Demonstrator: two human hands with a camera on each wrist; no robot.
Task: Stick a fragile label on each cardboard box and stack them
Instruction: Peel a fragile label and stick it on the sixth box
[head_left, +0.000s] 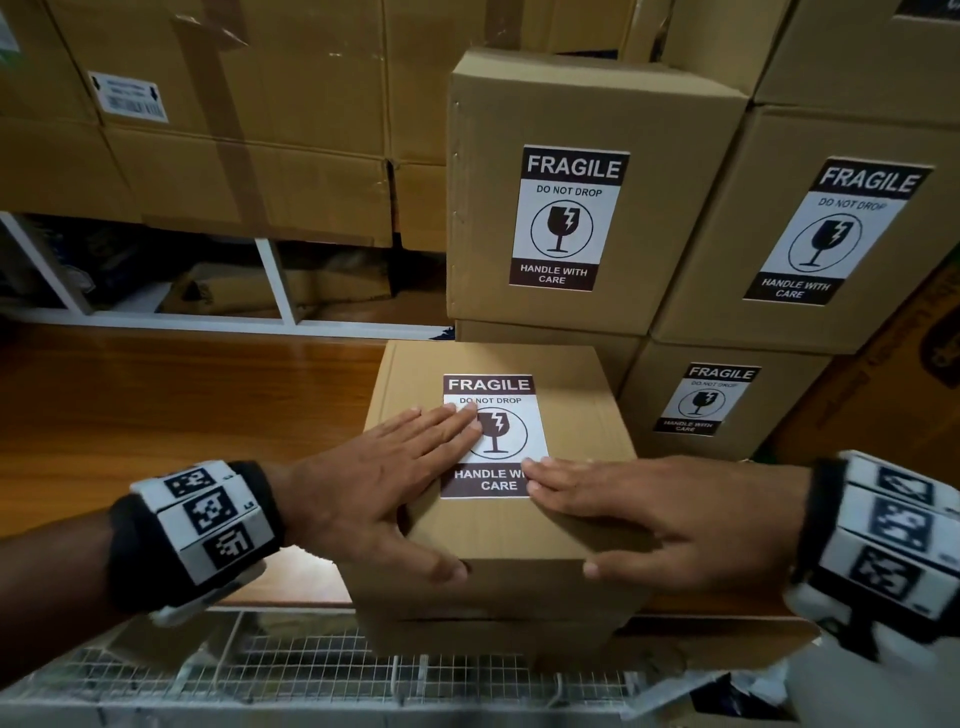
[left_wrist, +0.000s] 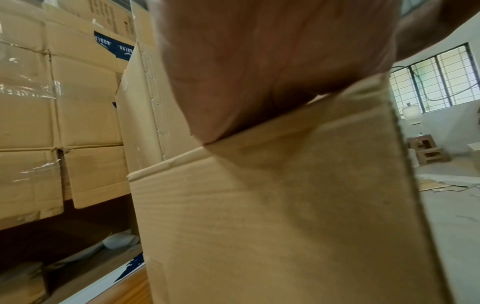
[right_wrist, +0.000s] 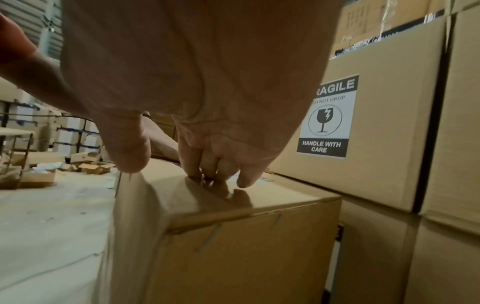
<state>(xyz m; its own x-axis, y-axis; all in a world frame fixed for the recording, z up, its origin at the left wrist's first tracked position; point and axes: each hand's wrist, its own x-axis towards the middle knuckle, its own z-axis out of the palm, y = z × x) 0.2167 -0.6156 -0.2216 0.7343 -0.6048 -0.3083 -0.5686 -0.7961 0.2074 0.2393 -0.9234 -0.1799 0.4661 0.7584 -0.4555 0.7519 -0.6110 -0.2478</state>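
Stacked cardboard cartons (head_left: 218, 130) fill the background above a wooden floor (head_left: 156, 405). Front and centre, 1 box (head_left: 498, 540) carries a fragile label (head_left: 491, 436) on its top face. Left hand (head_left: 384, 478) and right hand (head_left: 634, 514) press flat on it, fingers straight and together. Behind stand 3 labelled boxes (head_left: 587, 130).

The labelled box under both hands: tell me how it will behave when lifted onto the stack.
The box looks stiff: its corrugated walls stay flat under the left hand and right hand. Its plain faces offer no handles, so it may slip unless gripped at the edges. Its weight cannot be judged; the label suggests gentle handling.
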